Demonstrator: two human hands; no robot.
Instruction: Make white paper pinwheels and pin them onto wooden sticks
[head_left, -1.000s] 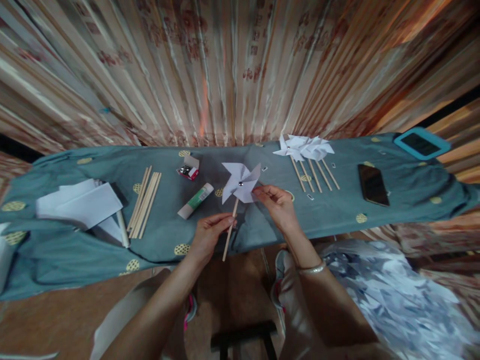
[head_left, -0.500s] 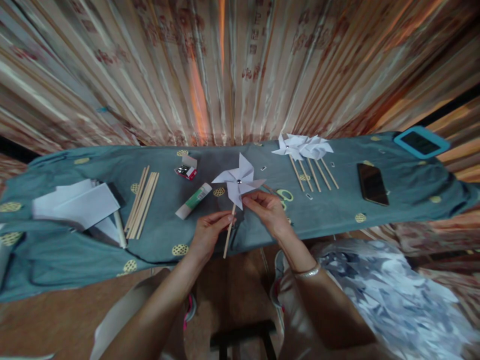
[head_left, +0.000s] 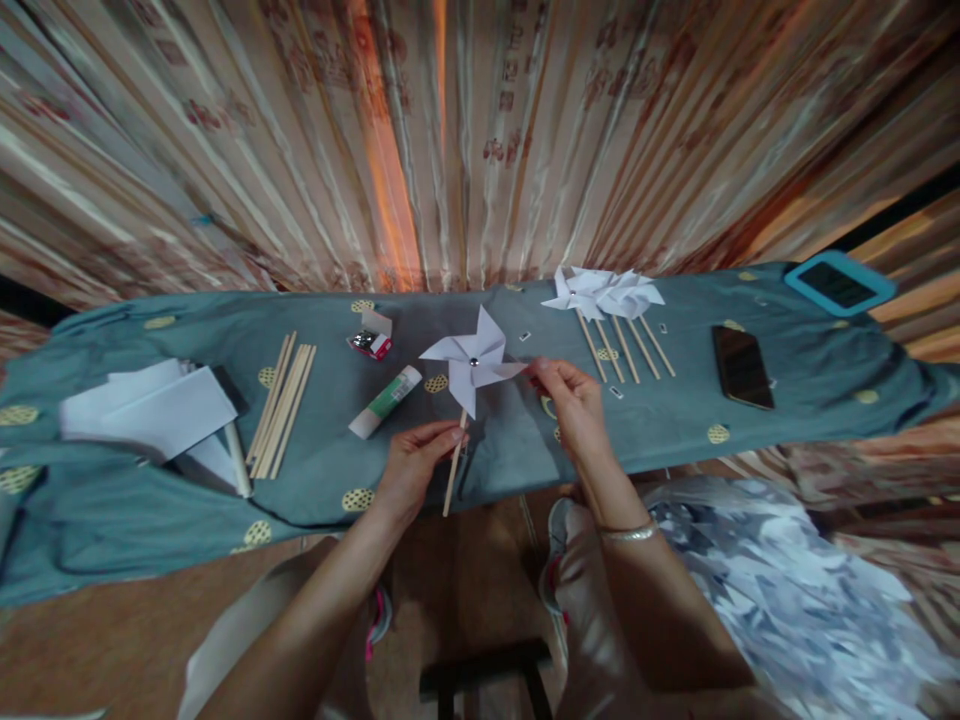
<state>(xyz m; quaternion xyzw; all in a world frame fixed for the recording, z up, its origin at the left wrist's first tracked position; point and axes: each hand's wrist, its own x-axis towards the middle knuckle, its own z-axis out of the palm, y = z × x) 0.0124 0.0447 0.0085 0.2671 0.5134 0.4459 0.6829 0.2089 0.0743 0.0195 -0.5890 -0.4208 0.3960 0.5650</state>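
Observation:
A white paper pinwheel [head_left: 487, 362] with a shiny pin at its centre stands over the middle of the table. My left hand [head_left: 417, 460] pinches its wooden stick [head_left: 453, 478] just below the blades. At the tip of the right-hand blade is my right hand [head_left: 571, 398], thumb and fingers closed together on the paper point. Scissors with pale green handles [head_left: 547, 405] lie mostly hidden behind that hand. Left of the pinwheel are a glue stick [head_left: 385, 402] and a small open red-and-white box [head_left: 370, 338] of shiny pins.
Several finished pinwheels [head_left: 607, 292] lie at the back right, near a phone [head_left: 742, 366] and a blue-framed device [head_left: 840, 284]. Loose wooden sticks [head_left: 282, 410] and white paper sheets [head_left: 150, 410] are on the left. A heap of paper pieces [head_left: 795, 590] sits below right.
My right hand has moved right, from beside the stick to the tip of the right blade. My left hand still holds the stick.

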